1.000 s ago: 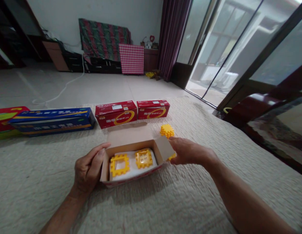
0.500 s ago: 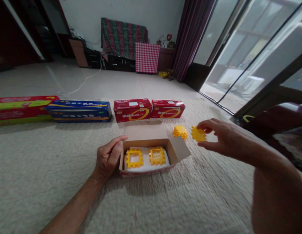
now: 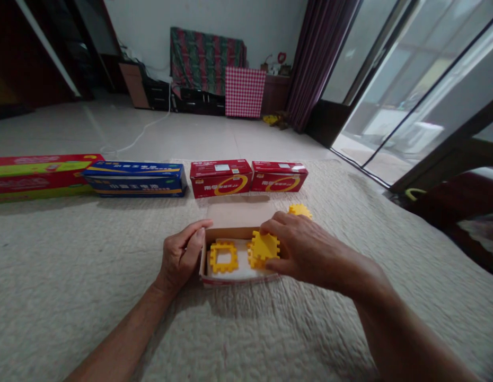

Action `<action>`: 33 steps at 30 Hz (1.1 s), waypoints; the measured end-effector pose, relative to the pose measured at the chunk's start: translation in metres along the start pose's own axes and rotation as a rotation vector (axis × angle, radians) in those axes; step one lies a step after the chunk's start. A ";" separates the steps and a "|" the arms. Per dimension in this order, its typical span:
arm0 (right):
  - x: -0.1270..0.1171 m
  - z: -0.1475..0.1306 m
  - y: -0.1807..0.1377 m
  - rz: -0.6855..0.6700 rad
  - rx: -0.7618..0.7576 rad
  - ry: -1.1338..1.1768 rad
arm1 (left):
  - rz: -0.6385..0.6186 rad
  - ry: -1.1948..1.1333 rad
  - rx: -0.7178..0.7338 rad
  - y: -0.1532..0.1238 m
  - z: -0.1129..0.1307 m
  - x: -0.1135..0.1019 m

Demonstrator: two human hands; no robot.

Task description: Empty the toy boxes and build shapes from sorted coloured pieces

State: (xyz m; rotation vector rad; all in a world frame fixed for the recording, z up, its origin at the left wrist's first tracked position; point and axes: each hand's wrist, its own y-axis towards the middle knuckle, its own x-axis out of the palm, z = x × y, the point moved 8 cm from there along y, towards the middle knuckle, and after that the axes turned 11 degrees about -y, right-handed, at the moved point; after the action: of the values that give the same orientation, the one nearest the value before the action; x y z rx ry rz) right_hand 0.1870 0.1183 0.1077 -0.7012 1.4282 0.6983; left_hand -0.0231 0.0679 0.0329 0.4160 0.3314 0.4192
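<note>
An open cardboard box (image 3: 240,254) lies on a quilted cream bedspread (image 3: 91,276), its lid (image 3: 240,215) folded back. Inside on white padding sits a yellow plastic frame piece (image 3: 223,258). My right hand (image 3: 306,249) is shut on a solid yellow puzzle piece (image 3: 263,249), pressing it down in the box's right half and hiding whatever lies under it. My left hand (image 3: 181,257) is curled against the box's left wall. Beyond the lid, another yellow piece (image 3: 300,210) lies on the quilt, partly behind my right hand.
Two red cartons (image 3: 220,179) stand in a row behind the box, with a blue carton (image 3: 135,179) and a longer red-and-yellow carton (image 3: 40,178) to the left. Glass doors (image 3: 409,90) stand at the right, beyond the bed's edge.
My right hand has moved left and down, carrying the solid yellow piece from above the quilt into the box. The view has shifted slightly.
</note>
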 end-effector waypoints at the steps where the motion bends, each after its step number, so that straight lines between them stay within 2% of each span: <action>1: 0.001 0.001 0.000 0.001 -0.005 0.002 | 0.002 -0.001 0.004 0.000 0.000 0.000; 8: 0.002 -0.001 0.002 0.001 -0.012 0.008 | 0.010 0.031 -0.016 0.000 -0.002 -0.002; 12: -0.013 0.006 -0.003 0.045 0.006 0.046 | 0.012 0.028 -0.021 0.000 -0.002 -0.002; 15: -0.033 0.035 -0.011 0.150 0.091 0.064 | 0.015 0.029 -0.046 -0.001 -0.003 -0.002; 18: -0.043 0.083 -0.020 0.246 0.223 0.020 | 0.022 0.022 -0.069 -0.002 -0.007 -0.003; 21: -0.031 0.131 -0.024 0.220 0.369 -0.024 | 0.034 0.013 -0.075 -0.004 -0.010 -0.005; 23: -0.015 0.149 -0.022 0.158 0.397 -0.017 | 0.048 0.014 -0.072 -0.004 -0.012 -0.007; 25: 0.000 0.153 -0.017 0.111 0.365 0.014 | 0.060 0.015 -0.065 -0.005 -0.011 -0.007; 29: 0.027 0.143 -0.002 0.030 0.270 0.061 | 0.071 0.023 -0.045 -0.006 -0.006 -0.006; 33: 0.044 0.141 0.006 -0.007 0.265 0.072 | 0.081 0.032 -0.032 -0.005 -0.004 -0.006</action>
State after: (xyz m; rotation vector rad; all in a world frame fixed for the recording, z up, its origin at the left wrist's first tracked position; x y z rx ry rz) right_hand 0.2710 0.2334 0.0669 -0.5278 1.5494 0.4700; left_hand -0.0276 0.0624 0.0286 0.3932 0.3389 0.5104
